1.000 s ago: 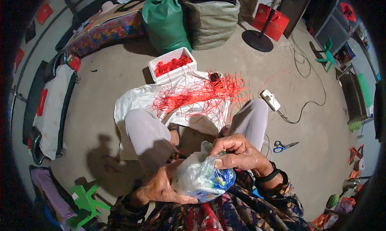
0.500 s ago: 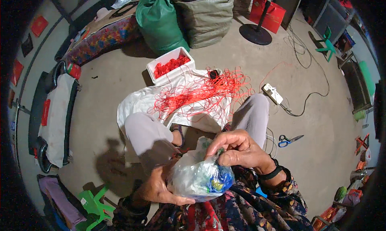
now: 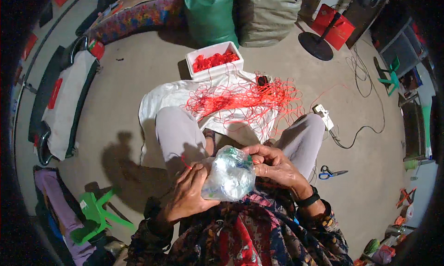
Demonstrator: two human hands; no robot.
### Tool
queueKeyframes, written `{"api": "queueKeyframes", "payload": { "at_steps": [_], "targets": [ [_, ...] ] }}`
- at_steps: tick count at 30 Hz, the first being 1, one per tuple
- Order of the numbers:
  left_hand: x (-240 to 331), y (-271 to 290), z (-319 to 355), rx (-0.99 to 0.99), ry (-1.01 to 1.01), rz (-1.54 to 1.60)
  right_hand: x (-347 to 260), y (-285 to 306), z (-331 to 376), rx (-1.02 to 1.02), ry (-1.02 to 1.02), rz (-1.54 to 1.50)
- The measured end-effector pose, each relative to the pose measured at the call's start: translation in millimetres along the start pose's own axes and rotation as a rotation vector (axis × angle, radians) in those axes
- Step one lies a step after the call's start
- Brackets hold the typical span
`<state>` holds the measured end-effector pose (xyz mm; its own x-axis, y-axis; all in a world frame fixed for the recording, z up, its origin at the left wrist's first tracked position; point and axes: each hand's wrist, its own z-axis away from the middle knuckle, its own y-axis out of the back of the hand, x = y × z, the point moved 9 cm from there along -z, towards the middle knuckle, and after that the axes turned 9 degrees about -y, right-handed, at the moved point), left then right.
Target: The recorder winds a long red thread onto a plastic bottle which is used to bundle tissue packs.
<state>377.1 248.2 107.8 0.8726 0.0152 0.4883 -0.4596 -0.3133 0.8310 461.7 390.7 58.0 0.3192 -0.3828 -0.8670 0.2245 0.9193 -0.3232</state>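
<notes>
A crinkled clear plastic bag point(image 3: 231, 175) with a bulky, shiny filling is held above my lap. My left hand point(image 3: 189, 194) wraps round its left side, and a short bit of red cord point(image 3: 185, 162) sticks up by those fingers. At the bag's right edge, the thumb and fingers of my right hand point(image 3: 275, 166) are pinched together on the plastic beside a small green patch. What fills the bag cannot be made out. Beyond my knees, a tangle of red cord point(image 3: 245, 101) is spread over a white cloth sheet point(image 3: 159, 97).
Behind the sheet stands a white foam box point(image 3: 215, 70) of red material. Blue-handled scissors point(image 3: 332, 173) and a white power strip point(image 3: 323, 117) lie on the floor at right. A green stool point(image 3: 99, 215) is at near left; a green sack point(image 3: 210, 16) stands at the back.
The bag has been turned and moved forward, so its blue and yellow patch no longer faces up. My right hand has gone from its top to its right edge. The view has shifted.
</notes>
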Motion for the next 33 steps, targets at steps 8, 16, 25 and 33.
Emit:
{"api": "queueKeyframes", "payload": {
  "at_steps": [8, 16, 25, 33],
  "targets": [
    [-26.6, -26.3, 34.7, 0.101, 0.045, -0.076, 36.7, -12.1, -17.4, -0.071, -0.146, -0.033],
    [-43.7, -31.6, 36.4, 0.032, 0.167, 0.031, 32.4, -19.9, -29.1, -0.057, -0.104, -0.064],
    [-64.0, -6.7, 24.6, 0.105, 0.659, 1.310, 13.1, 14.8, -28.5, -0.017, -0.186, 0.228],
    [-87.6, 5.0, 2.4, 0.066, 0.596, 1.073, -17.7, 15.9, -15.4, 0.048, 0.017, 0.568]
  ]
}}
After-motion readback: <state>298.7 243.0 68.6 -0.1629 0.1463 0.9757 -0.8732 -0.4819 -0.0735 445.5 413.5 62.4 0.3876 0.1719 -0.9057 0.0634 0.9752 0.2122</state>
